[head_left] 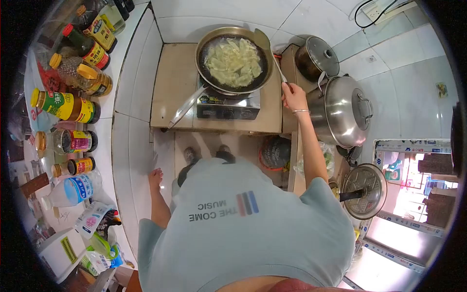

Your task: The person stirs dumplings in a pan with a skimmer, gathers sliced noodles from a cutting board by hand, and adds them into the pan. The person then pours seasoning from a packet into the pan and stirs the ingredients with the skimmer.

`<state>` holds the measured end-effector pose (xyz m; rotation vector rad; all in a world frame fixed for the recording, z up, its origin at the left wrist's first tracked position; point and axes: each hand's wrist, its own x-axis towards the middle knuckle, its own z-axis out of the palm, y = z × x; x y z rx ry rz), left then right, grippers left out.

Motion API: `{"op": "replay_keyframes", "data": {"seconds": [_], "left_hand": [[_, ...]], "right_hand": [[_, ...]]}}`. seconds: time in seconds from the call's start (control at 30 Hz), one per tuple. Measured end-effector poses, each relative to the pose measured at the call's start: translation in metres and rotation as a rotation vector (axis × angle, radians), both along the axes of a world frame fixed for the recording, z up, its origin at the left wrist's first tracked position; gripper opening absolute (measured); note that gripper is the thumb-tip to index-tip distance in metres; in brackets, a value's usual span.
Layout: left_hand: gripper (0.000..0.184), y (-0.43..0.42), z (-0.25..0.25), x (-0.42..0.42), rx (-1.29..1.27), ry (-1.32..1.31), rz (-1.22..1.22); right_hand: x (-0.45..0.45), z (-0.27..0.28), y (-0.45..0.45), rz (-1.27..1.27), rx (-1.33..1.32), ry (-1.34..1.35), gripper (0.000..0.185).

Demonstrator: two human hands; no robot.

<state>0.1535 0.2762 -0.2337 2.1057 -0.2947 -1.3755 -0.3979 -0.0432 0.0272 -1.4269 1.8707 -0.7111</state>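
A wide pan (200, 57) stands on a gas stove (227, 111), its long handle pointing down to the left. Pale green sliced food (233, 63) lies in it. My right hand (294, 97) is closed round the handle of a spatula (262, 40), whose blade is raised at the pan's upper right rim. At the left, low beside the tiled wall, my left hand (155, 176) hangs away from the pan. Its fingers look slightly curled and are too small to make out.
Bottles and jars (73, 107) line the ledge at the left. Right of the stove stand a lidded dark pot (311, 58) and a large steel pot (335, 112). A round lid (374, 194) is at the lower right, and a dark bin (276, 152) sits below the counter.
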Motion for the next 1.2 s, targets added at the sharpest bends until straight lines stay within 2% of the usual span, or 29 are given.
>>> {"op": "replay_keyframes", "data": {"seconds": [0.17, 0.23, 0.27, 0.33, 0.37, 0.53, 0.67, 0.73, 1.03, 1.2], "left_hand": [[0.024, 0.001, 0.003, 0.005, 0.005, -0.025, -0.001], [0.024, 0.003, 0.005, 0.006, -0.003, -0.027, 0.004], [0.024, 0.005, 0.006, 0.006, -0.011, -0.027, 0.009], [0.024, 0.009, 0.005, 0.005, -0.009, -0.030, 0.014], [0.024, 0.010, 0.005, 0.005, -0.008, -0.032, 0.015], [0.024, 0.021, -0.006, 0.005, -0.042, 0.006, 0.039], [0.026, 0.020, -0.003, 0.004, -0.051, 0.030, 0.060], [0.026, 0.018, -0.010, 0.009, -0.043, 0.020, 0.048], [0.024, 0.003, 0.002, 0.009, -0.016, -0.017, 0.029], [0.023, 0.004, -0.006, 0.012, -0.017, -0.003, 0.019]], "right_hand": [[0.005, -0.020, -0.017, -0.089, 0.064, -0.060, 0.041], [-0.002, -0.039, -0.021, -0.062, 0.174, -0.233, 0.040], [-0.003, -0.042, -0.022, -0.058, 0.175, -0.233, 0.040], [0.001, -0.032, -0.013, -0.055, 0.369, -0.411, 0.039], [0.003, -0.031, -0.010, -0.054, 0.370, -0.409, 0.039], [0.014, -0.028, 0.005, -0.076, 0.640, -0.822, 0.043], [0.027, -0.035, 0.008, -0.057, 0.760, -0.936, 0.043], [0.032, -0.040, 0.009, -0.027, 0.835, -1.083, 0.045], [0.038, -0.040, 0.026, 0.001, 0.842, -1.333, 0.046], [0.026, -0.022, 0.029, 0.012, 0.776, -1.253, 0.046]]}}
